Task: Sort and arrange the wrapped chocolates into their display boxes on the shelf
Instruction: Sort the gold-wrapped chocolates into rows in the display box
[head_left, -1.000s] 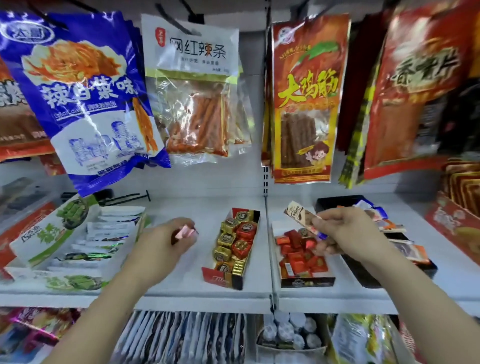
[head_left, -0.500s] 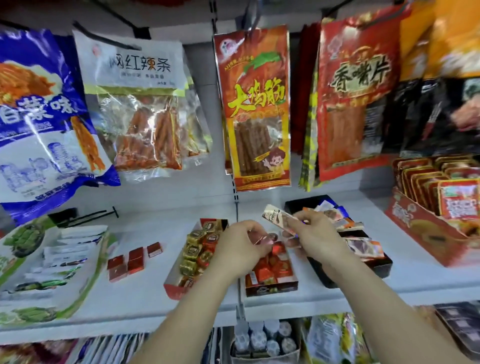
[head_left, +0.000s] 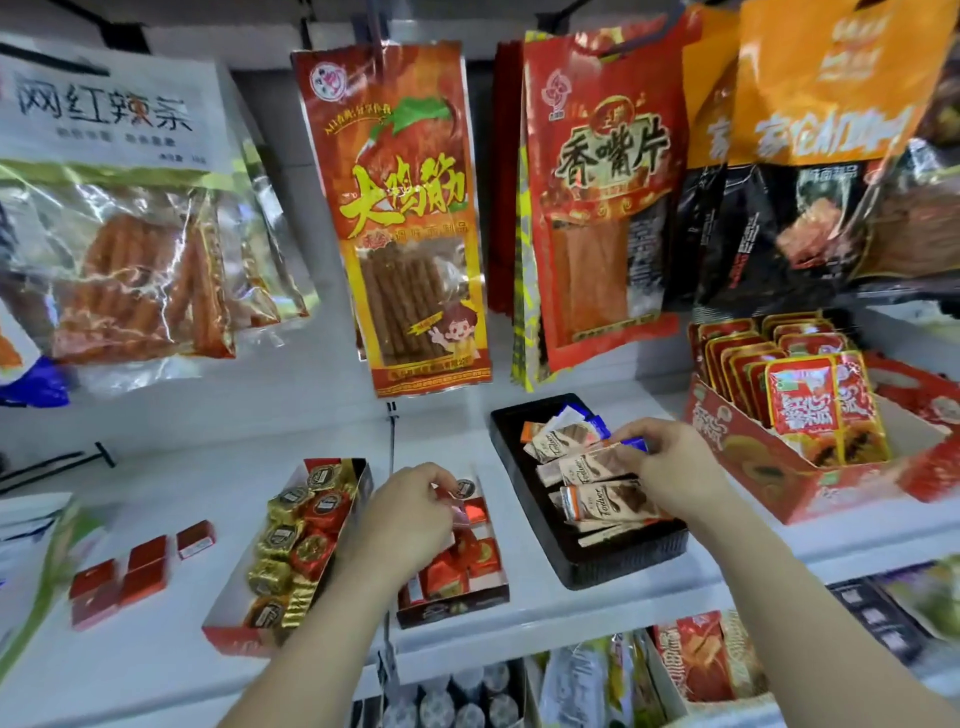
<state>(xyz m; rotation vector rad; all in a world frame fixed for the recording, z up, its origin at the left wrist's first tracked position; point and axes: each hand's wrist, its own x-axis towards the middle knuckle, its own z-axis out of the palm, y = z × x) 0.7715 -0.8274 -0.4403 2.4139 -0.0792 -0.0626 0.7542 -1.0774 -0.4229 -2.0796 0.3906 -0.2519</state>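
Note:
My left hand (head_left: 410, 512) pinches a small pink-wrapped chocolate (head_left: 459, 515) over the middle box (head_left: 452, 605), which holds red square chocolates (head_left: 480, 558). To its left, a long red box (head_left: 231, 635) is filled with gold and red round chocolates (head_left: 298, 535). Over the black tray (head_left: 623, 564), my right hand (head_left: 675, 470) grips a brown and white chocolate bar (head_left: 589, 465), low among the other bars lying there. Several loose red square chocolates (head_left: 145, 564) lie on the white shelf (head_left: 171, 649) at the left.
Large snack bags (head_left: 415, 218) hang on hooks just above the shelf. At the right stands a red display carton (head_left: 769, 483) of upright red packets. A white and green box (head_left: 31, 551) sits at the left edge. More goods fill the lower shelf (head_left: 571, 691).
My view has swung right. My left hand crossed from the bare shelf to the middle box with the pink chocolate. My right hand carried the bar down onto the black tray.

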